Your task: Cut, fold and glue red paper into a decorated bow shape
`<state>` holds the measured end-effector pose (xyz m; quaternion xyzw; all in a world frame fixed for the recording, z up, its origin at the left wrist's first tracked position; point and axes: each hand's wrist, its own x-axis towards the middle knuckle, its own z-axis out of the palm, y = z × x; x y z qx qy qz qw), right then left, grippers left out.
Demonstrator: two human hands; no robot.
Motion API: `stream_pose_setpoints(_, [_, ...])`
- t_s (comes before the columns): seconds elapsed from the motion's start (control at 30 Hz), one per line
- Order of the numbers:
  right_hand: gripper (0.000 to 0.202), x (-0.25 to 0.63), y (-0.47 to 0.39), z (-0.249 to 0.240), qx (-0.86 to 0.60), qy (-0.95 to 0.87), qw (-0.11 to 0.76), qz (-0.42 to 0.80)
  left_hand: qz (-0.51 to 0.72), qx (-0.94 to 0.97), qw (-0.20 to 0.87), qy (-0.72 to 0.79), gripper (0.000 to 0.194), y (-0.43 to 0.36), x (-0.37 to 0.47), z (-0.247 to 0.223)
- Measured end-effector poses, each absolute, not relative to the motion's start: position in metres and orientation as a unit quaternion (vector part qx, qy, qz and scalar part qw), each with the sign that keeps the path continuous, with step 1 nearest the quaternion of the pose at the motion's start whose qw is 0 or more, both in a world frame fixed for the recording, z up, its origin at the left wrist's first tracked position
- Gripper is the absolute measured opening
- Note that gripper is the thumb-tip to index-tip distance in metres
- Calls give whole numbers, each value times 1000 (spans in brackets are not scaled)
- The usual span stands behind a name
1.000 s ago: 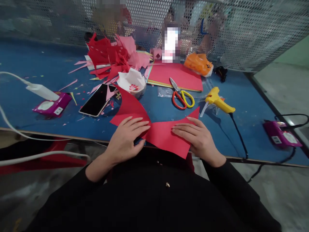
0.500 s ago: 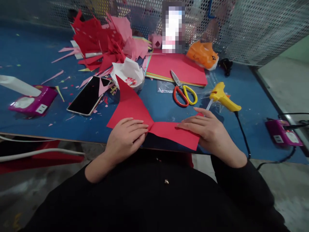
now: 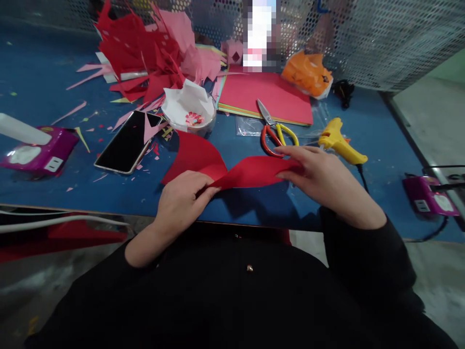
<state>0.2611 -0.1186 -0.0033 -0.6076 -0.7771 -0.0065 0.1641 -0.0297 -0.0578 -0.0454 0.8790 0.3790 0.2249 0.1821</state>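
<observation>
A sheet of red paper (image 3: 254, 172) with a tear or cut through it spreads between my hands near the table's front edge, its left part curling upward. My left hand (image 3: 185, 196) pinches the paper close to where its two parts meet. The right end is gripped between thumb and fingers of my right hand (image 3: 312, 172), lifted off the table. Just beyond the right hand lie scissors (image 3: 269, 121) with one red and one yellow handle, blades apart. A yellow glue gun (image 3: 341, 140) rests to the right of that hand.
A phone (image 3: 127, 143) lies at left beside a paper-lined bowl (image 3: 209, 121) of small bits. Behind are red paper scraps (image 3: 141, 48), a coloured paper stack (image 3: 265, 92) and an orange bag (image 3: 308, 75). Purple power strips (image 3: 39, 150) stand at left and right, the right one with cables.
My right hand has raised the right part of the red paper, which now bends upward instead of lying flat. My left hand now pinches the paper. The view has shifted slightly.
</observation>
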Motion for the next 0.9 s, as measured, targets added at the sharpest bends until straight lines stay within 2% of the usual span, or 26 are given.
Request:
stream_pose_setpoints(0.2, [55, 264, -93, -16, -645, -740, 187, -25, 209, 865, 177, 420, 28, -50, -24, -43])
stream_pose_setpoints(0.43, [59, 258, -83, -36, -657, -720, 215, -65, 192, 855, 184, 446, 27, -46, -20, -43])
stream_pose_setpoints(0.53, [55, 248, -91, -32, -652, -714, 230, -111, 191, 856, 177, 448, 27, -44, -20, -44])
stream_pose_setpoints(0.6, [44, 236, -101, -28, -643, -716, 234, -140, 187, 855, 172, 451, 28, -44, -20, -44])
stream_pose_setpoints(0.73, [23, 207, -122, -33, -570, -784, 217, -114, 186, 856, 154, 456, 29, -43, -19, -45])
stream_pose_setpoints(0.9, [28, 186, -135, -56, -545, -812, 203, -37, 184, 853, 133, 470, 30, -43, -20, -46])
